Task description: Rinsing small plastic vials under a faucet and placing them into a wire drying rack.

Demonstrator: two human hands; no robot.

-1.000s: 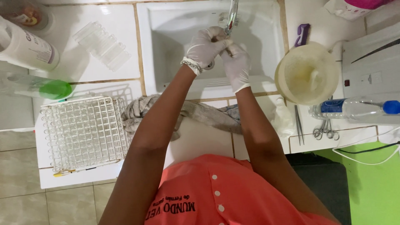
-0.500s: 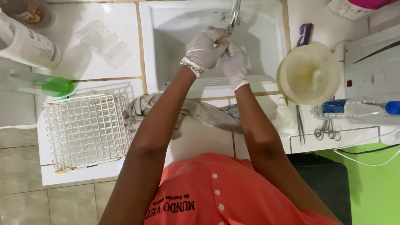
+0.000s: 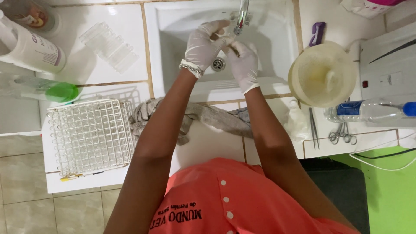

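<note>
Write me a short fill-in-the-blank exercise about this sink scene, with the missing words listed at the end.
1. Both hands, the left hand and the right hand, wear white ____.
2. The hands meet under the tap, above the white ____.
3. Left of the person, the wire rack stands on the ____.
4. The grey cloth lies on the counter between the sink and the person's ____ shirt.

Missing words: gloves; sink; counter; orange

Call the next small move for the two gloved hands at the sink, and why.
Probably keep both hands under the faucet and work the fingertips together. The left hand and right hand, both in white gloves, meet just below the spout over the sink; whether water runs or they hold something is unclear.
</note>
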